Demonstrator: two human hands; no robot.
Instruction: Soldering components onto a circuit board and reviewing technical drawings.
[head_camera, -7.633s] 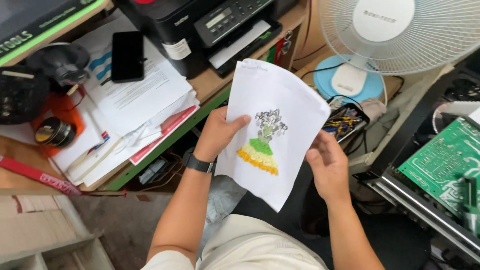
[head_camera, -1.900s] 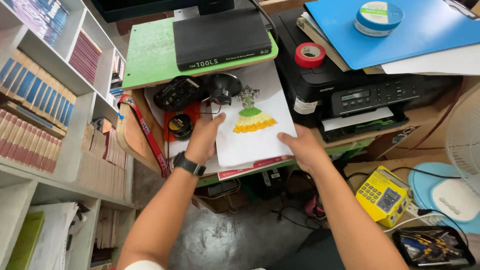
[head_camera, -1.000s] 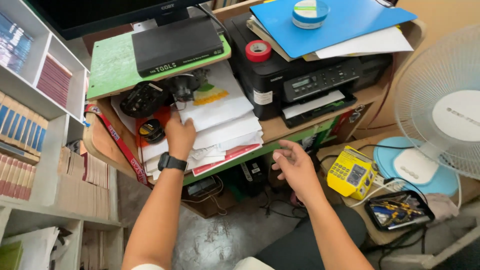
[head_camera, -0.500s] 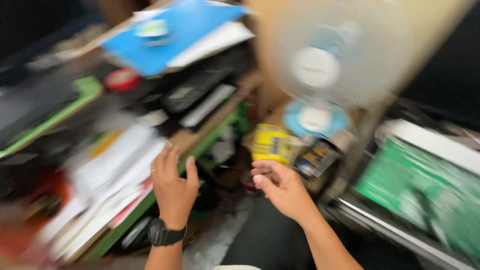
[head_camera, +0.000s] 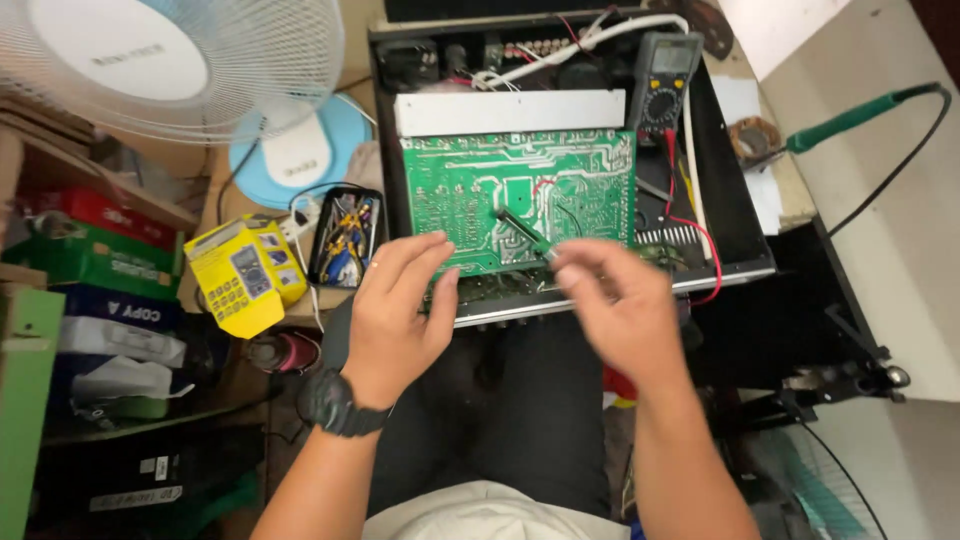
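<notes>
Both hands hovered empty over the green board (head_camera: 520, 200) in the open chassis (head_camera: 735, 190): left hand (head_camera: 395, 310) spread, right hand (head_camera: 615, 305) loosely curled near the tool (head_camera: 522, 230) lying there. A careless reach risked snagging the red lead (head_camera: 700, 235).

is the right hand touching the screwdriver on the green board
Cannot tell. In the head view the right hand is motion-blurred, with its fingertips at the end of the screwdriver lying on the green circuit board.
</notes>
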